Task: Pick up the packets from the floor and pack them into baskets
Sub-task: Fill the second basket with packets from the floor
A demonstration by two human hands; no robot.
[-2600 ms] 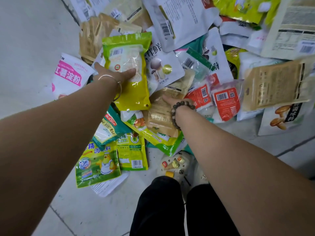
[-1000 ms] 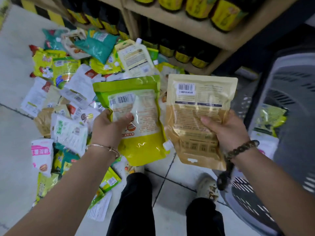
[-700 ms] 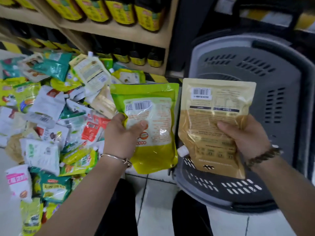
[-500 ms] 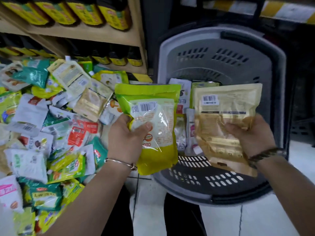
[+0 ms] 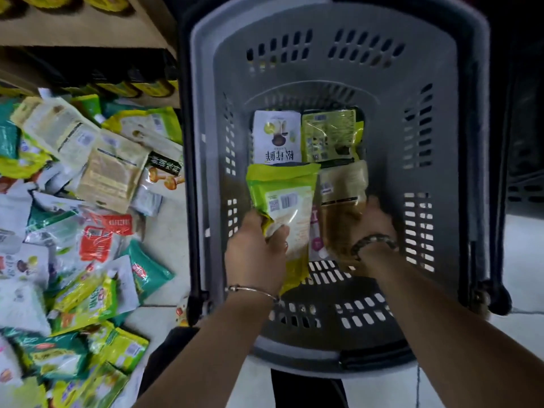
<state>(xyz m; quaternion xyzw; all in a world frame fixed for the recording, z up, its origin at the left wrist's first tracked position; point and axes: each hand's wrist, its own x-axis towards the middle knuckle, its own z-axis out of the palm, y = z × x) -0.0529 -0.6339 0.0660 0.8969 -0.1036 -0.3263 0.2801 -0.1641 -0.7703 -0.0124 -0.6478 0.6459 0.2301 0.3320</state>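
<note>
Head view: the left hand (image 5: 259, 248) curls thumb and fingers round the lower part of a green-yellow packet (image 5: 285, 198), held inside the grey basket (image 5: 382, 69). The right hand (image 5: 372, 228), blurred, grips a tan packet (image 5: 341, 198) just beside it, also in the basket. The green-yellow packet's white label bears a barcode. Deeper in the slotted plastic basket lie a white packet (image 5: 276, 136) with upside-down Chinese characters and a glossy olive packet (image 5: 329, 135). Left of the basket, a pile of packets (image 5: 88, 231) covers the floor (image 5: 524, 254).
</note>
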